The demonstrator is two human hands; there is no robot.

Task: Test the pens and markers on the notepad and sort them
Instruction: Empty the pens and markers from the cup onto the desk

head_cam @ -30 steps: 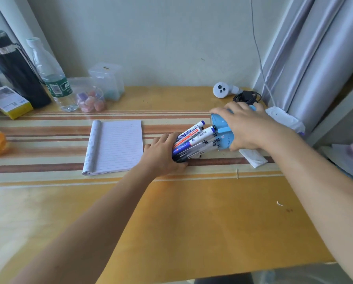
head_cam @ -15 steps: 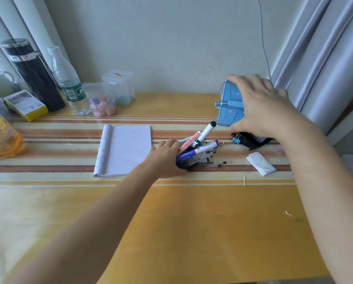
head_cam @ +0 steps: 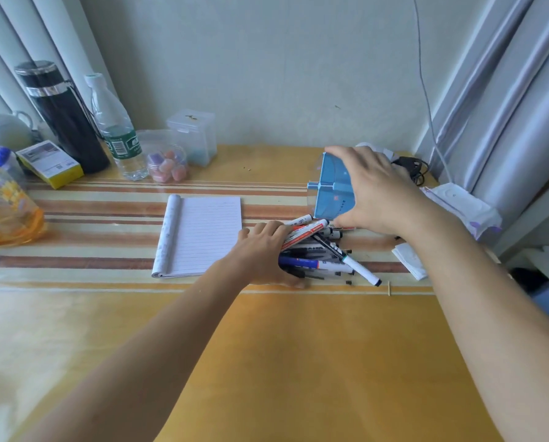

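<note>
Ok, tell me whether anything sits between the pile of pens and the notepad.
Only the left hand, which grips the left ends of the pens, sits between them and the notepad. Nothing else shows in that gap. The right hand holds the blue holder behind the pile, off that path.

Glossy tabletop (head_cam: 298,362) — perhaps vinyl-covered; matt lined-paper notepad (head_cam: 209,234); smooth blue plastic holder (head_cam: 332,193); clear plastic bottle (head_cam: 117,132); shiny plastic markers (head_cam: 318,264).
</note>
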